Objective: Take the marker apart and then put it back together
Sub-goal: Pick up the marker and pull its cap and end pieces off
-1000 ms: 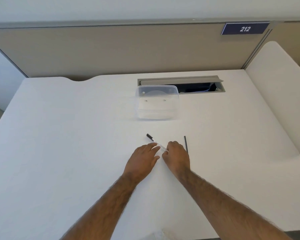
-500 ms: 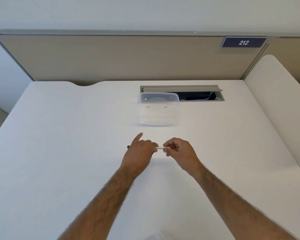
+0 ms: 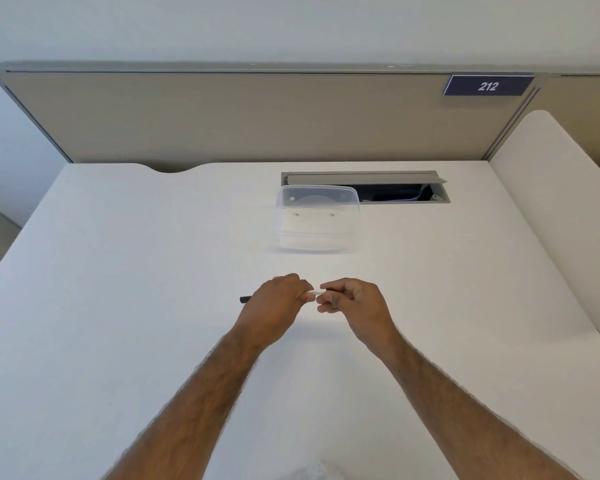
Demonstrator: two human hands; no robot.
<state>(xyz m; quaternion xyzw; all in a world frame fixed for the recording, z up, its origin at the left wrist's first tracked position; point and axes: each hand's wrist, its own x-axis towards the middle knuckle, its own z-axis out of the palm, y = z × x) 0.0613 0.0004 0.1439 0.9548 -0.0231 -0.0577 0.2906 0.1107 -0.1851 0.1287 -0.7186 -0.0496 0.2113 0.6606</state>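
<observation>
A thin marker [image 3: 316, 292] with a white barrel and a black end [image 3: 245, 299] is held level above the white desk [image 3: 118, 306]. My left hand [image 3: 276, 303] is closed around its left part, and the black end sticks out past that hand to the left. My right hand [image 3: 354, 303] pinches the barrel's right end between thumb and fingers. Only a short white stretch shows between the two hands. Most of the marker is hidden inside the fists. The thin black rod seen earlier on the desk is not visible now.
A clear plastic container [image 3: 317, 218] stands on the desk beyond my hands. Behind it a grey cable hatch [image 3: 395, 192] lies open. A beige partition [image 3: 257, 116] with a "212" sign [image 3: 487, 85] closes the back. A white side panel [image 3: 551, 220] rises at the right.
Both hands picked the marker up from the desk and now hold it level between them. My left index finger has curled in. The view has tilted upward.
</observation>
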